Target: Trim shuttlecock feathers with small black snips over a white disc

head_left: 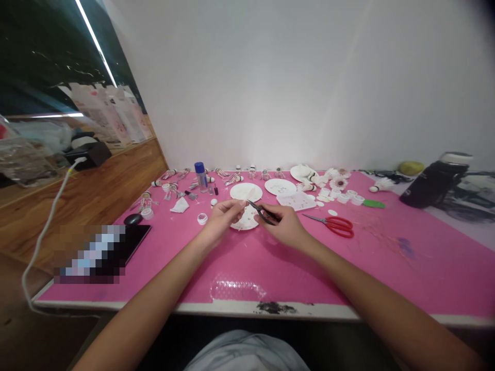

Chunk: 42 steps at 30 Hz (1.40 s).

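My left hand (225, 215) is closed in a pinch above the white plates, thumb against the forefinger. What lies between its fingertips is too small to name. My right hand (285, 225) is wrapped round small black scissors (257, 207), whose tips point at the left fingertips. Below the hands is a white plate (243, 224) with small bits on it, partly hidden by them. Behind it stand another white plate (244, 191) with a pale piece on it and a third plate (279, 186). Red-handled scissors (337, 225) lie to the right of my right hand.
Shuttlecocks, such as one (382, 184) at right, line the pink table's (251, 268) back. A blue-capped bottle (200, 178) stands left of the plates. A black flask (435, 180) leans at far right. A phone or tablet (135, 247) and black mouse (133, 219) lie left.
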{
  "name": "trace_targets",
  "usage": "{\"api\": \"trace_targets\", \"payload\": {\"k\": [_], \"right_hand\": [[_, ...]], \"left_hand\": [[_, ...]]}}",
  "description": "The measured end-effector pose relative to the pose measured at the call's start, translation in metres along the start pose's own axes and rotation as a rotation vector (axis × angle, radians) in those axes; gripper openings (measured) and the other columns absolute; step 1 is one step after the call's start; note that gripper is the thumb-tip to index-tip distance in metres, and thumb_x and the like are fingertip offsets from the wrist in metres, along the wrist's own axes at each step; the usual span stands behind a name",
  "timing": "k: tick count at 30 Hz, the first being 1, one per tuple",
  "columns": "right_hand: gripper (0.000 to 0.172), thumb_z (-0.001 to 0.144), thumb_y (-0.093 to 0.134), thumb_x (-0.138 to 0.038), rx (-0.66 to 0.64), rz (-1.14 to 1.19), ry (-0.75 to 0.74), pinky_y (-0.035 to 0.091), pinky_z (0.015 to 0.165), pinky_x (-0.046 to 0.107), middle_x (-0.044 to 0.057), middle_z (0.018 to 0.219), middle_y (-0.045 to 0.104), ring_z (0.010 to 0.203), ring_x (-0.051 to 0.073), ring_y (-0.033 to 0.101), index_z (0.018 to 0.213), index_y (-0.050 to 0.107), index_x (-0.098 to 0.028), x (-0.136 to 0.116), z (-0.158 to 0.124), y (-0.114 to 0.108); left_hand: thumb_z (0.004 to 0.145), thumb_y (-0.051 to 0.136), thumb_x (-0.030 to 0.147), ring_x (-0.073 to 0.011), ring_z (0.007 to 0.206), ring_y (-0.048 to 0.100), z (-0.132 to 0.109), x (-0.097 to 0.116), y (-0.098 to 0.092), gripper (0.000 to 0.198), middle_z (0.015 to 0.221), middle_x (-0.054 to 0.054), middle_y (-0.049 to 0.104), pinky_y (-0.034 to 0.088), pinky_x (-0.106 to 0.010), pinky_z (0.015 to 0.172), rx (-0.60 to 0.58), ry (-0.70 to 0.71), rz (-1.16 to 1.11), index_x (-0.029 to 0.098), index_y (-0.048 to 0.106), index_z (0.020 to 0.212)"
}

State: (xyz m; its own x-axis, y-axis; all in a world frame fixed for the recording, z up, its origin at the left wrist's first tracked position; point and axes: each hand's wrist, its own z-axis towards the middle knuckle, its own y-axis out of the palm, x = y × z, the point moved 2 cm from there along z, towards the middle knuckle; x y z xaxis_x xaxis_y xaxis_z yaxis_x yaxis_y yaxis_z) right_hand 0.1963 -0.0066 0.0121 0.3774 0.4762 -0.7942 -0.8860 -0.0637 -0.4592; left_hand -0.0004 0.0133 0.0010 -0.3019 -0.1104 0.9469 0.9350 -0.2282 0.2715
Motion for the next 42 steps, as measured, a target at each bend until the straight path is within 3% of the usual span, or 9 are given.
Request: {"api": "trace_targets", "payload": {"k": [10, 15, 25, 31, 37, 42], "right_hand": [[0.045, 0.089, 0.070, -0.045, 0.005, -0.007, 0.005, 0.054, 0.072, 0.031, 0.005, 0.091, 0.076, 0.078, 0.021, 0.067, 0.120, 0.078, -0.014, 0.001, 0.000, 0.001], [0.043, 0.089, 0.071, -0.043, 0.011, 0.035, -0.013, 0.057, 0.081, 0.034, 0.006, 0.097, 0.079, 0.087, 0.025, 0.072, 0.120, 0.078, -0.014, 0.005, 0.000, 0.003], [0.045, 0.088, 0.072, -0.044, -0.006, 0.091, -0.002, 0.058, 0.081, 0.036, 0.006, 0.102, 0.081, 0.090, 0.027, 0.075, 0.121, 0.079, -0.014, 0.006, 0.002, 0.003], [0.045, 0.086, 0.074, -0.045, -0.006, 0.133, 0.032, 0.060, 0.077, 0.038, 0.006, 0.106, 0.081, 0.091, 0.029, 0.075, 0.119, 0.081, -0.016, 0.006, 0.004, 0.003], [0.047, 0.085, 0.075, -0.044, -0.007, 0.148, 0.058, 0.060, 0.076, 0.038, 0.008, 0.107, 0.081, 0.090, 0.029, 0.075, 0.121, 0.080, -0.015, 0.007, 0.004, 0.003], [0.046, 0.085, 0.074, -0.044, -0.008, 0.127, 0.065, 0.058, 0.072, 0.036, 0.006, 0.098, 0.081, 0.081, 0.026, 0.073, 0.118, 0.081, -0.013, 0.005, 0.003, 0.003]], "left_hand": [[0.076, 0.085, 0.049, -0.0083, 0.057, 0.041, -0.001, 0.005, 0.001, 0.038, 0.062, 0.001, 0.054, 0.028, -0.024, 0.055, 0.073, 0.035, 0.094, 0.015, 0.070, 0.067], [0.073, 0.087, 0.048, -0.0077, 0.056, 0.040, -0.001, 0.005, 0.002, 0.037, 0.061, 0.001, 0.054, 0.027, -0.024, 0.054, 0.074, 0.043, 0.093, 0.015, 0.073, 0.068], [0.077, 0.086, 0.053, -0.0078, 0.057, 0.041, -0.001, 0.001, 0.000, 0.039, 0.062, 0.002, 0.053, 0.030, -0.023, 0.055, -0.021, 0.033, 0.054, 0.015, 0.078, 0.084], [0.077, 0.086, 0.051, -0.0078, 0.055, 0.049, 0.001, 0.000, -0.003, 0.040, 0.067, 0.000, 0.063, 0.038, -0.022, 0.055, 0.013, 0.071, 0.118, 0.017, 0.080, 0.096], [0.080, 0.084, 0.046, -0.0126, 0.059, 0.058, -0.007, 0.010, 0.003, 0.033, 0.069, -0.002, 0.068, 0.045, -0.025, 0.056, 0.087, 0.246, 0.286, 0.018, 0.080, 0.098], [0.084, 0.081, 0.036, -0.0145, 0.066, 0.060, -0.018, 0.019, 0.007, 0.018, 0.088, -0.008, 0.076, 0.045, -0.027, 0.063, 0.182, 0.451, 0.491, 0.022, 0.084, 0.096]]}}
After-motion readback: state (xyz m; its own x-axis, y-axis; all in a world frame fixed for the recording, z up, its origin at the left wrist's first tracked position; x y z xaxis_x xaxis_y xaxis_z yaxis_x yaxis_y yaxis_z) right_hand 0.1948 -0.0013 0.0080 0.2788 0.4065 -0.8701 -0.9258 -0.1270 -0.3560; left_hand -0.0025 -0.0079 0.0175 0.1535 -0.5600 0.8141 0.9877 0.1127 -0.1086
